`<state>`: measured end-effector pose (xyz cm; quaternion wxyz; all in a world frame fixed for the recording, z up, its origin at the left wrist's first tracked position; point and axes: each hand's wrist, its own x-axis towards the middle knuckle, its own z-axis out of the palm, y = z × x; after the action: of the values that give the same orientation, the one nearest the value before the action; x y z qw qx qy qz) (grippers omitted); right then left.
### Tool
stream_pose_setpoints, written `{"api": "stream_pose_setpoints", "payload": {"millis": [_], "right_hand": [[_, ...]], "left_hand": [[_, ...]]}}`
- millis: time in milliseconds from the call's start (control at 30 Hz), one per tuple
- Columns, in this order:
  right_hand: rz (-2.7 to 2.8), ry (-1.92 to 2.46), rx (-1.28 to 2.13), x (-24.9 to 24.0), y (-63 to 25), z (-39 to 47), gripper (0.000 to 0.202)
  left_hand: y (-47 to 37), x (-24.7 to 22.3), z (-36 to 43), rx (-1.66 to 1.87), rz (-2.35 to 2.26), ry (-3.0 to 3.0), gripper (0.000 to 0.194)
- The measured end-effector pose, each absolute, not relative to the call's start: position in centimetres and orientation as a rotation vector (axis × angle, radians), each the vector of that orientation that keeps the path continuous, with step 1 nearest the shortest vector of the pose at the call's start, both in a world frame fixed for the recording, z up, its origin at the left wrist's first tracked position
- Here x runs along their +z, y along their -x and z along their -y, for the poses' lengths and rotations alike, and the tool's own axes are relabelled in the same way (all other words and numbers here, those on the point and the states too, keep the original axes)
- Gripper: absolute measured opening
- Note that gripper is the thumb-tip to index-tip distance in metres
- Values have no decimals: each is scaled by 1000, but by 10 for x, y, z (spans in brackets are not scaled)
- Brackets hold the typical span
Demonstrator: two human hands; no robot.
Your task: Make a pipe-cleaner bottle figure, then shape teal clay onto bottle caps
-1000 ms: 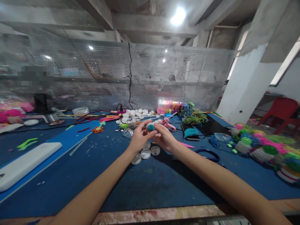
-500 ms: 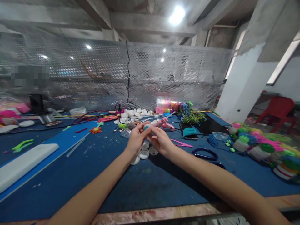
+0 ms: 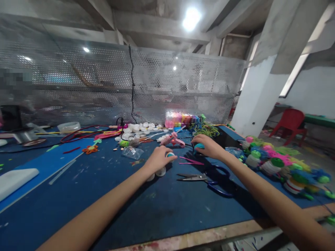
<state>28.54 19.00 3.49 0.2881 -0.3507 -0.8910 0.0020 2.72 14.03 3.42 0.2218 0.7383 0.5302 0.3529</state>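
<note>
My left hand [image 3: 159,158] is closed around a small round white cap with a teal band [image 3: 170,154], held above the middle of the blue table. More white caps [image 3: 161,171] lie under that hand, partly covered by it. Further right, my right hand [image 3: 206,145] has its fingers curled over a teal bundle [image 3: 199,147] that looks like yarn; the fingers hide much of it. Between the hands lie pink tweezers [image 3: 191,161]. A pink glue gun [image 3: 172,139] stands just beyond them. Blue-handled scissors [image 3: 206,178] lie open, nearer to me.
White caps [image 3: 141,129] are heaped at the back, beside packed coloured bundles [image 3: 180,119] and tangled green yarn [image 3: 205,130]. Several yarn-topped bottles [image 3: 273,165] line the right side. On the left are a white block [image 3: 18,179] and an orange flower [image 3: 90,149].
My hands have moved apart: the left keeps the teal-banded cap, the right has gone right onto the teal bundle. The view has turned rightward, and the scissors are now fully visible.
</note>
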Motion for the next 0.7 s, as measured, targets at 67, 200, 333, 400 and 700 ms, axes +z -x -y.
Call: {"api": "stream_pose_setpoints", "payload": {"millis": [67, 200, 333, 400, 700], "right_hand": [[2503, 966, -44, 19, -298, -195, 37], [2421, 942, 138, -4, -306, -207, 23], [2284, 954, 198, -10, -315, -219, 21], [2286, 948, 204, -11, -319, -222, 25], [2371, 949, 216, -6, -316, -220, 29]], "left_hand": [[-38, 35, -143, 927, -1543, -2139, 29], [-63, 40, -146, 752, -1638, -2455, 31], [-100, 38, -162, 498, -1640, -2613, 35], [-119, 33, -173, 432, -1649, -2589, 32], [-140, 21, -192, 397, -1664, -2585, 28]]}}
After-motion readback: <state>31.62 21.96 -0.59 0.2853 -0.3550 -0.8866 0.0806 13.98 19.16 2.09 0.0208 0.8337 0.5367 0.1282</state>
